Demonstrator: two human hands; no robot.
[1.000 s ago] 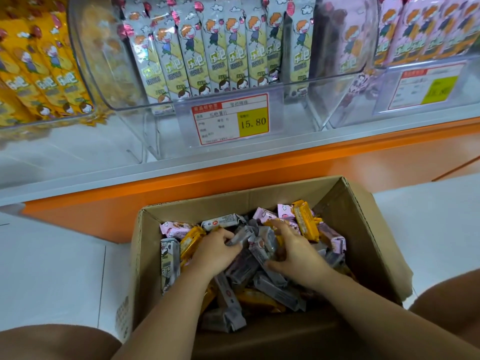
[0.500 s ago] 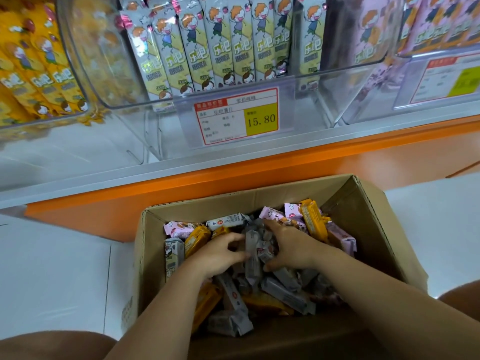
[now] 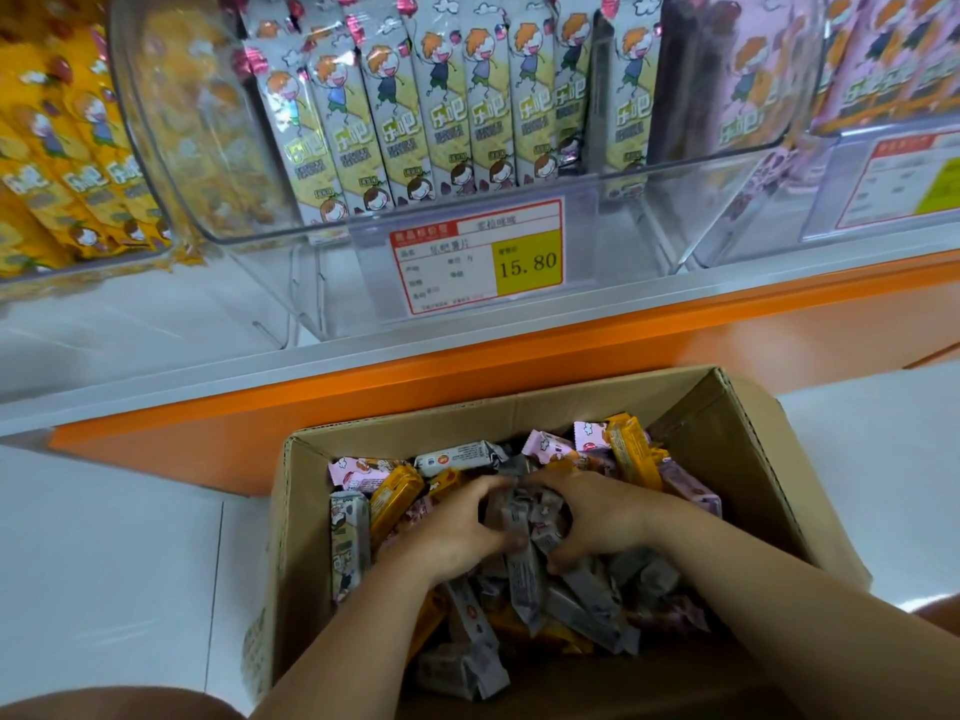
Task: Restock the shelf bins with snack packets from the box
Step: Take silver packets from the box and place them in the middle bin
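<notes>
An open cardboard box (image 3: 748, 449) stands on the floor below the shelf, full of mixed grey, yellow and pink snack packets. Both hands are inside it. My left hand (image 3: 452, 532) and my right hand (image 3: 597, 517) curl from either side round a bunch of grey packets (image 3: 522, 517) in the middle of the pile, fingertips close together over its top. Above, a clear shelf bin (image 3: 613, 210) holds a row of upright grey packets (image 3: 447, 106).
A yellow-packet bin (image 3: 67, 163) is at the left and a pink-packet bin (image 3: 872, 80) at the right. A price tag reading 15.80 (image 3: 478, 257) hangs on the middle bin's front. An orange shelf base (image 3: 363, 387) runs behind the box; white floor tiles surround it.
Both hands have drawn together in the box, gathering grey packets between them into a bunch. The view has shifted slightly closer to the shelf.
</notes>
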